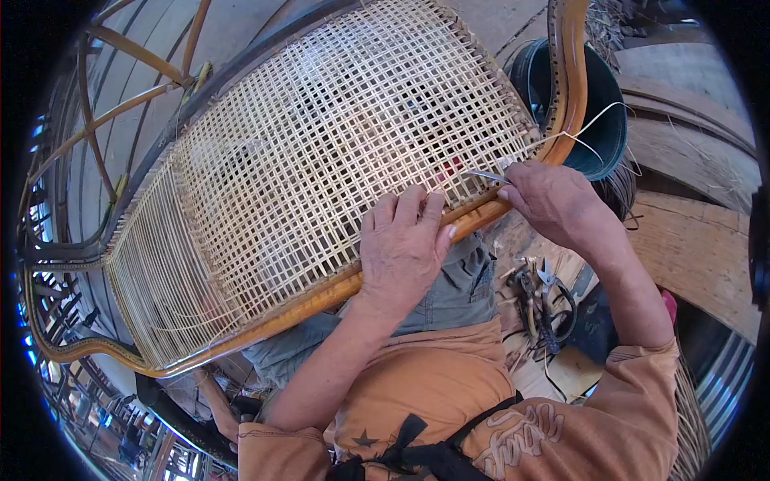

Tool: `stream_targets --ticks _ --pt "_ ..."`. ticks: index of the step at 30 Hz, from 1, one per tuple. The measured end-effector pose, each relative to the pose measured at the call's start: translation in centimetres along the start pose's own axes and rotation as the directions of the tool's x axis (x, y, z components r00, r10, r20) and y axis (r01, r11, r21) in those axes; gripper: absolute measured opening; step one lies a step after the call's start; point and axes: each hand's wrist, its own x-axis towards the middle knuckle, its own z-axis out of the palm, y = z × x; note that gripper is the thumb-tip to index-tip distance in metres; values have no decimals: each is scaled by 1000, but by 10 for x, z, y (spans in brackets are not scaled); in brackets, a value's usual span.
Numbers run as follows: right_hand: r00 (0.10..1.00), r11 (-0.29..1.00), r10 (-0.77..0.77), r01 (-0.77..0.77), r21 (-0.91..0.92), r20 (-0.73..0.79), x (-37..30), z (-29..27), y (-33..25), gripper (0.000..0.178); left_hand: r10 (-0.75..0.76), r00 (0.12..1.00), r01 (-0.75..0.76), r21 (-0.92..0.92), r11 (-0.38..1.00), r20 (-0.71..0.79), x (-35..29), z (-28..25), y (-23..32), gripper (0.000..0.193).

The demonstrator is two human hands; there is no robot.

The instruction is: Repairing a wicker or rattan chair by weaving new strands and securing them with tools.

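Across my lap lies a woven cane panel [345, 144] set in a curved brown wooden frame [321, 298]. On its near edge my left hand [405, 244] rests with fingers laid over the weave, its thumb along the rail. My right hand [553, 196] is closed around a thin, curved metal pick [484, 175]. The pick's tip points left over the weave by the near rail; its handle is hidden in my fingers. Just past that hand, a loose pale cane strand [600, 118] sticks up from the frame's right corner.
A dark green bucket [613, 112] stands behind the frame's right upright. Pliers and cutters [547, 301] lie on the floor to the right of my lap. Wooden boards [698, 248] are at the right. Another curved chair frame [132, 52] stands at the far left.
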Motion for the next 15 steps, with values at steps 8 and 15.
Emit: stream_targets --ticks 8,15 --pt "995 993 -102 102 -54 -6 0 -7 -1 25 -38 999 37 32 999 17 8 1 8 37" --pt "996 995 -93 92 -37 -12 11 -5 2 24 -65 998 64 -39 997 -17 13 5 7 30"
